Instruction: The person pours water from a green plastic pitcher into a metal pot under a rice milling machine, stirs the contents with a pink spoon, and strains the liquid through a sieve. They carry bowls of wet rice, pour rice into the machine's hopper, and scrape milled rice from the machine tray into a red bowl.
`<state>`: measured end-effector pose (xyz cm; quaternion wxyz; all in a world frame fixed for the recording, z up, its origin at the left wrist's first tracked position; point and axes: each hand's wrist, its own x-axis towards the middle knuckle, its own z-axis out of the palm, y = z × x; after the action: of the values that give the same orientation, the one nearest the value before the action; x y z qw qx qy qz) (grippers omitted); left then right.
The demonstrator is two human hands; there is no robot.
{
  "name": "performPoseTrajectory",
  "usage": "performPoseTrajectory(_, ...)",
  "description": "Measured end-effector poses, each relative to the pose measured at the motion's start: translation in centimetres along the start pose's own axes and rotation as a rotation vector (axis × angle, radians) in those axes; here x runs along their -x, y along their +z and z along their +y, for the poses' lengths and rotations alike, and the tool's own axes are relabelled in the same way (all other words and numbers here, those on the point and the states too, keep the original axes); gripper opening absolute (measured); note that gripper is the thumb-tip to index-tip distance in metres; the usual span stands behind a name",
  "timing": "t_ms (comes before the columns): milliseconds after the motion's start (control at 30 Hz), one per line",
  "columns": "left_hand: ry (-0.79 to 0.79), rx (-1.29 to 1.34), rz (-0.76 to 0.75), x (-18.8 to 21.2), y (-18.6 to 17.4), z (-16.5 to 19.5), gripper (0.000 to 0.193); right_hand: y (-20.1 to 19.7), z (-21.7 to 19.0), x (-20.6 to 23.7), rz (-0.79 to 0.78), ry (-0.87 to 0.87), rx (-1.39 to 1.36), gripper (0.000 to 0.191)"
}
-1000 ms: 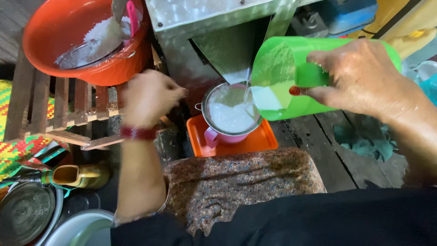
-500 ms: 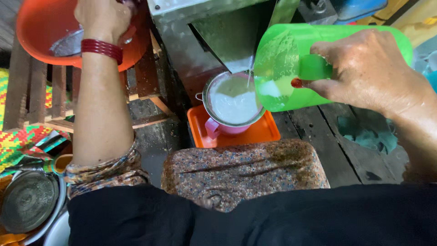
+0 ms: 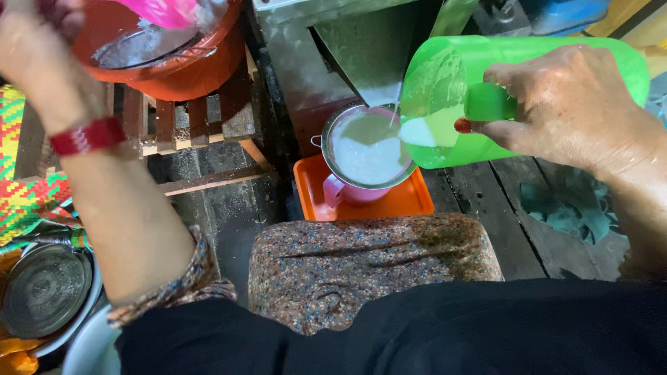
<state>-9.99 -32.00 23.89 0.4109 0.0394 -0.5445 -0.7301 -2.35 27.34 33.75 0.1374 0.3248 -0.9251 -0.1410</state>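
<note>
My right hand [image 3: 570, 111] grips the handle of a green plastic jug [image 3: 458, 104], tilted toward a metal chute [image 3: 361, 48], with white liquid inside it. Below the chute a metal strainer [image 3: 367, 147] holding white liquid rests on a pink cup [image 3: 347, 191], which stands in an orange tray [image 3: 389, 201]. My left hand [image 3: 31, 48] is raised at the upper left over an orange basin [image 3: 174, 66], closed around a pink scoop [image 3: 163, 10] whose handle is mostly hidden. A red bracelet circles that wrist.
The orange basin sits on a wooden slatted stool [image 3: 208, 118]. A speckled stone block [image 3: 368, 264] lies in front of me. A round metal lid [image 3: 42, 288] and a woven colourful mat [image 3: 21, 187] are at the left. Dark wooden floorboards [image 3: 500, 222] run to the right.
My left hand has risen from beside the strainer up to the orange basin and now lifts a pink scoop. The green jug in my right hand stays tilted at the chute.
</note>
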Motion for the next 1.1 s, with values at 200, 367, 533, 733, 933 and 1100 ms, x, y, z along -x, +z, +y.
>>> performPoseTrajectory(200,0.159,-0.119,-0.052,9.2,-3.1,1.4,0.015,-0.2,0.0,0.5,0.000,-0.007,-0.038,0.049)
performPoseTrajectory(367,0.284,-0.862,-0.248,12.8,-4.1,0.6,0.031,0.7,0.3,0.8,0.099,-0.050,-0.054,0.048)
performPoseTrajectory(533,0.605,-1.222,-0.249,13.6,-3.4,0.3,0.027,0.9,0.1,0.9,0.094,-0.048,-0.068,0.045)
performPoseTrajectory(733,0.557,-1.534,-0.181,14.6,-1.2,0.3,0.028,1.5,-0.1,0.8,0.042,-0.065,-0.018,0.044)
performPoseTrajectory(933,0.481,-0.966,-0.045,18.8,1.3,-1.1,0.027,2.2,-0.3,-0.1,-0.047,-0.041,-0.080,0.043)
performPoseTrajectory(1100,0.450,-0.805,-0.025,28.3,5.9,-4.1,0.019,1.2,-0.4,-0.9,-0.023,-0.030,-0.069,0.038)
